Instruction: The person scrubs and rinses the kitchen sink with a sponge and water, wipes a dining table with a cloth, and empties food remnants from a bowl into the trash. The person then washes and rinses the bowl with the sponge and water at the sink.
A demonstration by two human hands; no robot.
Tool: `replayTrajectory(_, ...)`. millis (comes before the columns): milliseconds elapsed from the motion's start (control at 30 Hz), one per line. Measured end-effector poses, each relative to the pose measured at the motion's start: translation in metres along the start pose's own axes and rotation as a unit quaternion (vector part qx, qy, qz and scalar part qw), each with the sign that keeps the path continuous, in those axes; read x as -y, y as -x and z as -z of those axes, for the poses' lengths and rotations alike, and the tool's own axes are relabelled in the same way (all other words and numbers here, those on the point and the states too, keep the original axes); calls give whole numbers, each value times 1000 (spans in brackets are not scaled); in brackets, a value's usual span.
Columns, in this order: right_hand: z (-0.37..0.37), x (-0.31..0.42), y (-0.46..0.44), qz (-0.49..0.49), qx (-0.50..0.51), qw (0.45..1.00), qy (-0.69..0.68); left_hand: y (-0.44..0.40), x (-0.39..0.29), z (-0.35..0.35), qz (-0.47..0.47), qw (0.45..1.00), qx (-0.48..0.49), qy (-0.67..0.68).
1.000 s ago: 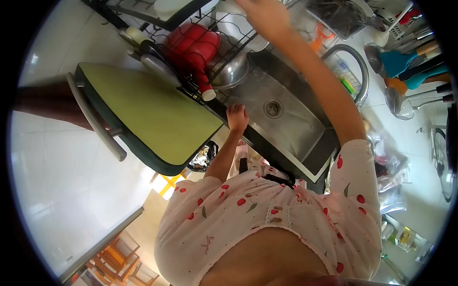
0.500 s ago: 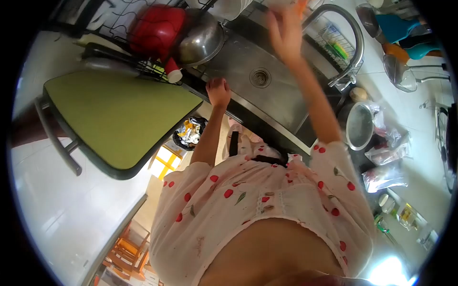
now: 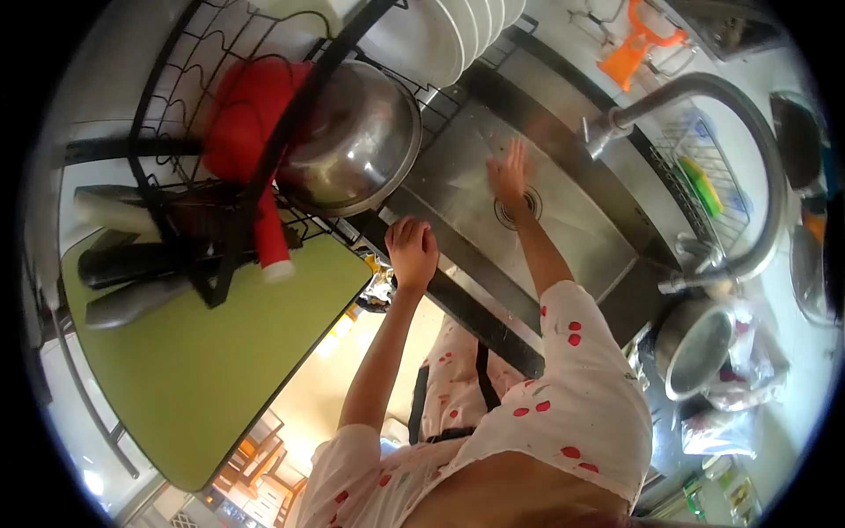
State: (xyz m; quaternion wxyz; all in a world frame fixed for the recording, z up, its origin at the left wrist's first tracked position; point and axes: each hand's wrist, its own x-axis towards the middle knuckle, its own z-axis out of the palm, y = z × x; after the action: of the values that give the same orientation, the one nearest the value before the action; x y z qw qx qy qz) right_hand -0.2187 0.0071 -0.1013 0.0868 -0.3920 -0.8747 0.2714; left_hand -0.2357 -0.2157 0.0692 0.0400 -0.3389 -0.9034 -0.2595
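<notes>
My left hand (image 3: 411, 253) rests on the sink's front edge, its fingers curled down; what they hold, if anything, is hidden. Over the steel sink (image 3: 581, 229), near the round drain (image 3: 533, 208), my right hand (image 3: 508, 176) is spread flat with nothing in it. The faucet (image 3: 764, 167) arches from the right side of the sink. A steel bowl (image 3: 356, 141) leans in the black wire rack to the left, beside a red pan-like item (image 3: 242, 119) with a red handle.
White plates (image 3: 427, 35) stand in the rack. Knives (image 3: 132, 264) are above a green surface (image 3: 229, 361) at left. An orange peeler-like tool (image 3: 635, 48) hangs behind the sink. A metal pot (image 3: 700, 348) and plastic bags (image 3: 748, 370) lie right.
My right hand has come down from the dish rack area into the space over the sink. My left hand stays at the sink's edge. The camera view has shifted closer to the rack.
</notes>
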Motion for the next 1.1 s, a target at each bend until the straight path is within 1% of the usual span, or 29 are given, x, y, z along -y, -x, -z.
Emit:
replayTrajectory(100, -25, 34, -35, 77, -47, 996, 3, -3, -1, 2, 14, 1000, -6, 1)
replayTrajectory(167, -35, 46, -45, 77, -78, 992, 55, -5, -2, 2, 28, 1000, -6, 13)
replayTrajectory(200, -40, 50, -52, 77, -95, 989, 82, -5, 1, 0, 19, 1000, -9, 5)
replayTrajectory(267, -47, 54, -70, 146, -97, 984, 38, -3, 4, -3, 6, 1000, -11, -6)
replayTrajectory(300, -49, 53, -78, 179, -94, 979, 18, -3, 1, -2, 15, 1000, -20, -9)
replayTrajectory(400, -53, 67, -112, 200, -17, 974, 106, -6, 0, -1, 40, 999, -19, 5)
replayTrajectory(433, -50, 72, -116, 218, -5, 961, 168, -6, 1, 0, 35, 999, -16, -1)
replayTrajectory(500, -67, 70, -132, 273, -32, 948, 160, -4, 2, -2, 28, 1000, -6, -6)
replayTrajectory(533, -76, 69, -139, 299, -48, 940, 155, -4, 3, -4, 24, 1000, -16, -4)
replayTrajectory(567, -63, 79, -139, 283, -16, 958, 29, -2, 4, -5, 22, 999, -25, -2)
replayTrajectory(667, -53, 85, -134, 300, 99, 949, -2, -3, 9, -4, 17, 999, -36, -8)
replayTrajectory(700, -66, 73, -126, 409, 61, 906, 93, 0, 6, -4, 22, 999, -32, -4)
replayTrajectory(733, -74, 49, -111, 383, 126, 914, 43, 2, 3, -5, 29, 999, -28, 2)
replayTrajectory(800, -14, 49, -69, 312, 236, 919, -52, -4, 3, -2, 27, 999, -25, 16)
replayTrajectory(833, -26, 19, -57, 431, 116, 894, -29, -5, 2, -2, 23, 999, -27, 14)
replayTrajectory(900, -9, -21, -30, 433, 100, 894, -62, -4, 1, 1, 14, 1000, -27, 8)
replayTrajectory(967, 19, -52, -3, 421, 144, 895, -32, -2, 2, -1, 14, 999, -30, 6)
replayTrajectory(1000, 35, -55, 5, 414, 164, 895, -18, -3, 3, -2, 12, 999, -33, 4)
replayTrajectory(1033, 44, -53, 8, 402, 140, 905, -21, -3, 3, -2, 4, 999, -36, 0)
replayTrajectory(1100, 52, -16, -14, 422, 68, 904, -2, -3, 3, -2, 6, 999, -35, 4)
